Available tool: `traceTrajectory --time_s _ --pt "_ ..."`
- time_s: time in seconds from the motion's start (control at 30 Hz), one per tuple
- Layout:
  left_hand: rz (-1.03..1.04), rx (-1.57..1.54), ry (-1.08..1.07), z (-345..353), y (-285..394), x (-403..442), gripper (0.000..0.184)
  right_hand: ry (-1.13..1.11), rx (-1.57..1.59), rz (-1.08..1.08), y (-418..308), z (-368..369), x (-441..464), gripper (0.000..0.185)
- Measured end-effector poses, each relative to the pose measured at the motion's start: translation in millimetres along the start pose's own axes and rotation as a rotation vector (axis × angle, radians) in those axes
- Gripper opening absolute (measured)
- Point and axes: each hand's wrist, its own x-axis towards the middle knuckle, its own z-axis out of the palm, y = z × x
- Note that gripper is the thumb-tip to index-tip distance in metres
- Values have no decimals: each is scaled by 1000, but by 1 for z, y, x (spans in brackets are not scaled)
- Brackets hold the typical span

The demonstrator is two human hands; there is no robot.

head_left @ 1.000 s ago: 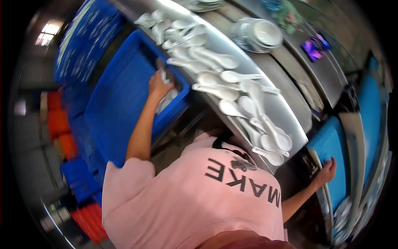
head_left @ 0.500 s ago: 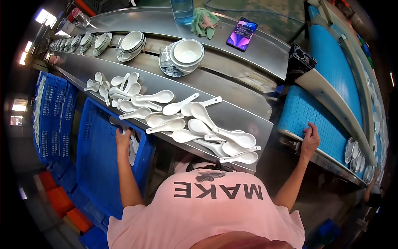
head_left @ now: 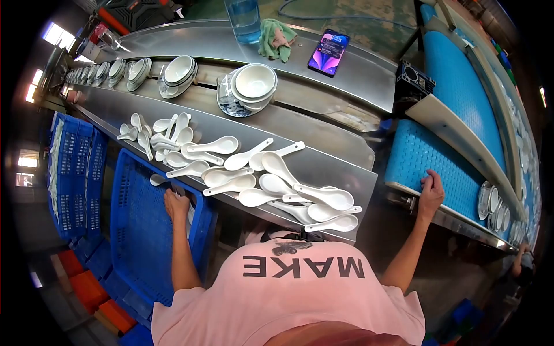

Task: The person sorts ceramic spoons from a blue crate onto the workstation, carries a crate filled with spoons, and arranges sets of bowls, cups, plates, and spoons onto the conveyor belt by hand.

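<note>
My left hand [head_left: 176, 205] is inside the blue basket [head_left: 121, 199], its fingers closed around a white spoon [head_left: 157, 180] whose bowl sticks out past the fingertips. More white spoons lie beside this hand, partly hidden by it and the basket wall. On the steel ledge above the basket, several white spoons [head_left: 222, 145] lie in a loose, overlapping row. My right hand [head_left: 431, 191] rests at the near edge of the blue conveyor belt [head_left: 456, 167]. Its fingers are loosely bent and somewhat apart, with nothing visible in them.
Stacked bowls and plates [head_left: 248, 89] line the steel channel behind the spoons. A phone [head_left: 329, 53], a green cloth [head_left: 277, 40] and a water container [head_left: 244, 22] stand on the back shelf. Blue crates [head_left: 72, 173] are stacked at left. Dishes [head_left: 493, 205] sit on the belt.
My left hand has shifted a little toward me inside the basket, and a spoon's bowl now shows beyond its fingers. The right hand stays at the belt edge. The view has tilted slightly.
</note>
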Motion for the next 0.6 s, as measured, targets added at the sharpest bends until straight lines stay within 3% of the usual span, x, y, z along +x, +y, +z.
traceTrajectory --time_s 0.6 --pt "-22 12 2 -1 2 -2 37 19 -23 5 -2 0 1 18"
